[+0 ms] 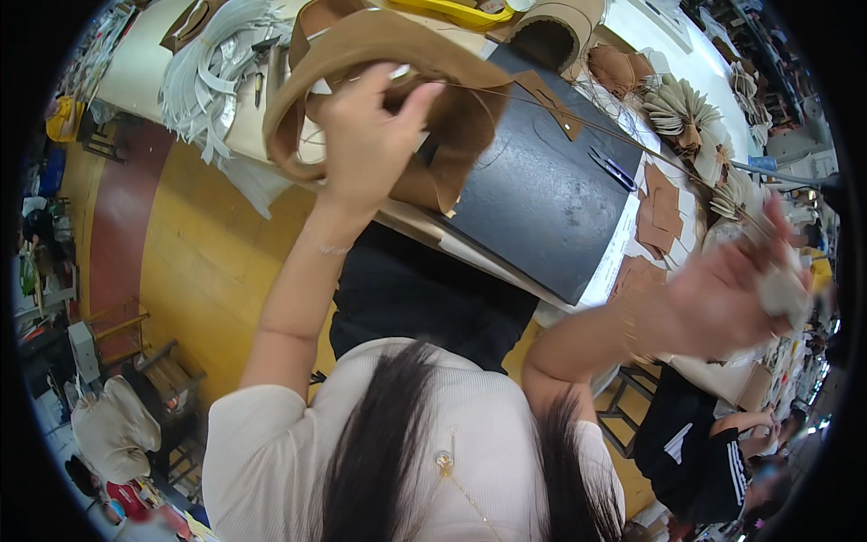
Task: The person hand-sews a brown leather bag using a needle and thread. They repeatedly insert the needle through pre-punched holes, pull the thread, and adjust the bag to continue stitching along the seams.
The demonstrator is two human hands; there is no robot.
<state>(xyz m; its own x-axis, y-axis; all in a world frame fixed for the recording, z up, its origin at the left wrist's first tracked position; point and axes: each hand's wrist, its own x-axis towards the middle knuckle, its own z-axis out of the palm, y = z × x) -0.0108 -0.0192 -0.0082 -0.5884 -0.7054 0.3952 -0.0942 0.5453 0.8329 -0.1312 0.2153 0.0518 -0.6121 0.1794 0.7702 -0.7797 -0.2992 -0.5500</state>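
Fingers [411, 95] of left hand [366, 144]: closed in a pinch on the brown leather piece [361, 45], thumb toward 1 o'clock. Piece is lifted above the black cutting mat [542, 199] and curls into a loop toward 9 o'clock of the hand. Right hand [722, 289]: motion-blurred, fingers loosely spread, pale wrap on one fingertip; a thin thread [578, 117] runs from the piece toward this hand at 4 o'clock. Whether the fingers grip the thread: cannot tell. On the mat at 2 o'clock of its centre: blue-handled tool [612, 169]. Small brown cut pieces [664, 212] just beside the mat at 3 o'clock. White strips [212, 72] at 9 o'clock of the leather.
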